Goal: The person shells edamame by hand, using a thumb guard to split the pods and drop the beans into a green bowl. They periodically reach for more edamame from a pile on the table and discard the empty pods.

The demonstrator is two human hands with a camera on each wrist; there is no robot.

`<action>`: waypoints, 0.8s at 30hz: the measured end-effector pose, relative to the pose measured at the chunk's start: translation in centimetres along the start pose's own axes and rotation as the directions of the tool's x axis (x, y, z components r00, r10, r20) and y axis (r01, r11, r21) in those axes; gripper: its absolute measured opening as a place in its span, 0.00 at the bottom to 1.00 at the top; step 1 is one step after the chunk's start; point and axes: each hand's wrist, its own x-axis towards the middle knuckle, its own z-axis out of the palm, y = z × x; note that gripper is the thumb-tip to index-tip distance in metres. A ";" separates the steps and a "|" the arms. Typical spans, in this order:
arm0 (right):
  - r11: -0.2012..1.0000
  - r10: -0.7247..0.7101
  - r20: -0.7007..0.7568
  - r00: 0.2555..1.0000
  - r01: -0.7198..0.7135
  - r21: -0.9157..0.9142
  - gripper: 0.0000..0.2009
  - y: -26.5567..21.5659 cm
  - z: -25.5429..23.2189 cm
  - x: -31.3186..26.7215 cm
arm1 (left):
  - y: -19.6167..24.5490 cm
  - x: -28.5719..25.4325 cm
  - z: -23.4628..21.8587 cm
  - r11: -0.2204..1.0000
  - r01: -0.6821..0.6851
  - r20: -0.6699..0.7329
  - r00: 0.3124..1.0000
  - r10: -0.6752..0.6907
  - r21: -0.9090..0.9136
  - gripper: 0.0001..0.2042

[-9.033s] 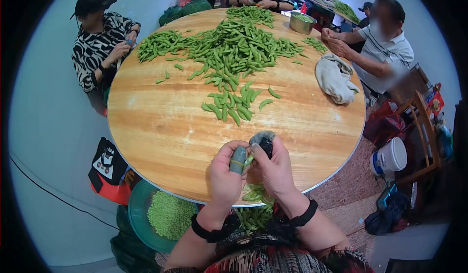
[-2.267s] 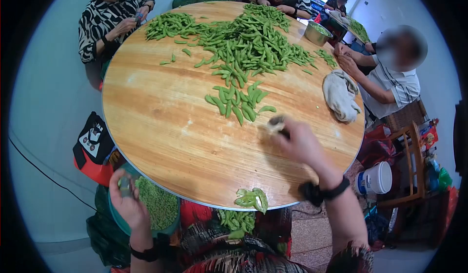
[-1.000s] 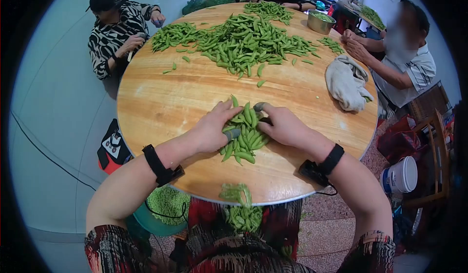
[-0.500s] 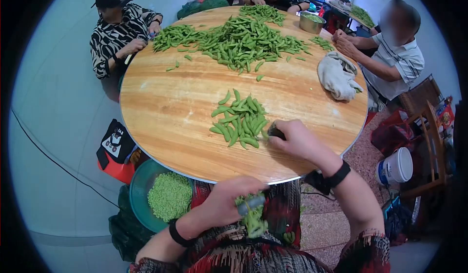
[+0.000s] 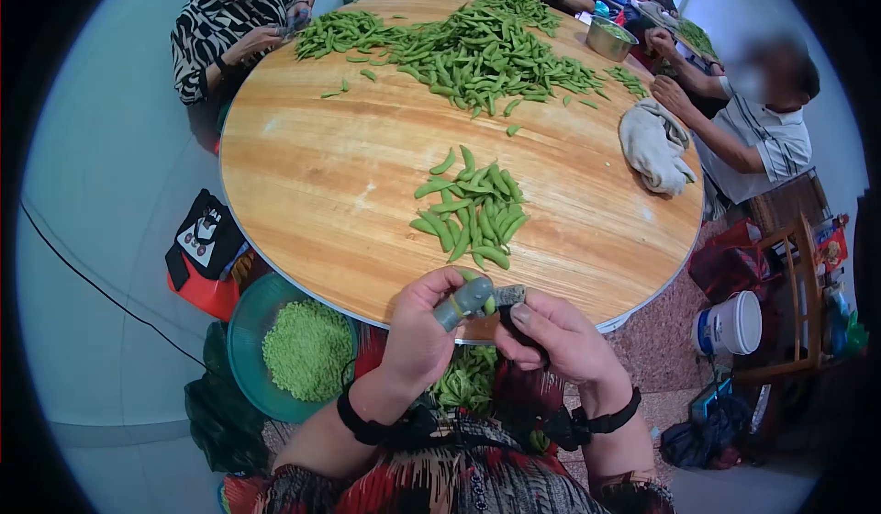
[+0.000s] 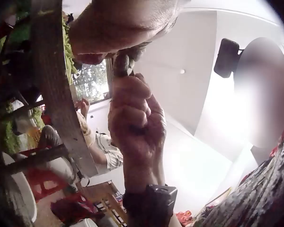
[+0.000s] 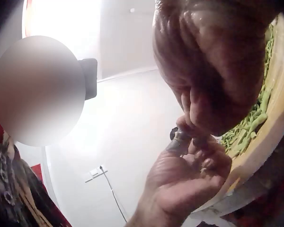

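Note:
Close to my edge of the round table, my left hand (image 5: 418,335) pinches a green edamame pod (image 5: 489,305) between fingers and a thumb in a grey cover (image 5: 462,304). My right hand (image 5: 562,341) meets it from the other side, its curled, dark-covered fingers gripping the pod's other end. Most of the pod is hidden by the fingers. Just beyond the hands lies a small heap of edamame pods (image 5: 477,209). In the left wrist view the right hand (image 6: 137,118) is tightly curled; in the right wrist view the left hand (image 7: 184,184) shows its grey thumb cover.
A large pod pile (image 5: 486,50) covers the table's far part. A grey cloth (image 5: 653,147) lies at right, near a metal pot (image 5: 608,39). Below left stands a teal basin (image 5: 240,353) of shelled beans (image 5: 312,349). Emptied pods (image 5: 465,381) lie on the lap. Other people sit around.
Both hands drew a batch of pods nearer across the table. My left hand swept emptied shells off the edge to the lap. Now both hands have come together on a pod.

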 end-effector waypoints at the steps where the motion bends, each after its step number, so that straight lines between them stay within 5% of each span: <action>1: 0.999 0.020 -0.028 0.999 -0.021 -0.039 0.11 0.0 0.1 0.0 | -0.3 0.0 -0.2 0.995 -0.043 -0.023 0.999 0.045 0.088 0.04; 6: 0.993 0.051 -0.127 0.991 -0.063 -0.098 0.10 0.4 0.8 0.2 | -0.1 -0.4 0.9 0.899 -0.152 -0.069 0.978 0.197 0.410 0.04; 8: 0.996 0.056 -0.148 0.987 -0.065 -0.061 0.09 0.9 1.1 0.2 | 0.2 -0.7 0.9 0.741 -0.233 0.086 0.969 0.232 0.630 0.04; 9: 0.996 0.056 -0.149 0.987 -0.066 -0.064 0.09 0.9 1.0 0.0 | 0.2 -0.6 0.6 0.742 -0.235 0.087 0.968 0.234 0.628 0.04; 11: 0.941 0.170 -0.046 0.984 -0.148 0.305 0.09 1.3 1.0 -0.2 | 0.1 -0.4 -0.6 0.966 -0.142 0.242 0.966 0.088 0.215 0.04; 13: 0.923 0.191 -0.037 0.981 -0.166 0.348 0.08 1.7 1.1 -0.1 | 0.2 -0.3 -1.1 0.936 -0.104 0.212 0.977 0.032 0.335 0.04; 16: 0.990 0.099 -0.149 0.984 -0.083 0.110 0.08 3.1 0.8 0.1 | 0.2 -0.7 0.1 0.850 -0.042 0.100 0.995 -0.013 0.525 0.05; 17: 0.970 -0.097 -0.238 0.967 0.039 -0.238 0.08 3.5 0.7 0.1 | 0.3 -1.0 0.7 0.799 -0.014 0.025 1.000 -0.001 0.601 0.06; 18: 0.817 -0.307 -0.246 0.919 0.121 -0.564 0.07 3.7 0.7 0.2 | 0.5 -1.0 0.7 0.803 -0.013 0.018 1.000 0.002 0.596 0.06; 22: 0.908 -0.174 -0.331 0.927 0.022 -0.418 0.07 3.3 0.2 0.5 | 1.4 -0.5 0.2 0.833 0.088 0.050 0.989 -0.137 0.546 0.09; 24: 0.989 -0.044 -0.350 0.936 -0.008 -0.144 0.06 2.6 0.3 0.6 | 1.6 -0.1 -0.4 0.844 0.104 0.076 0.983 -0.168 0.525 0.10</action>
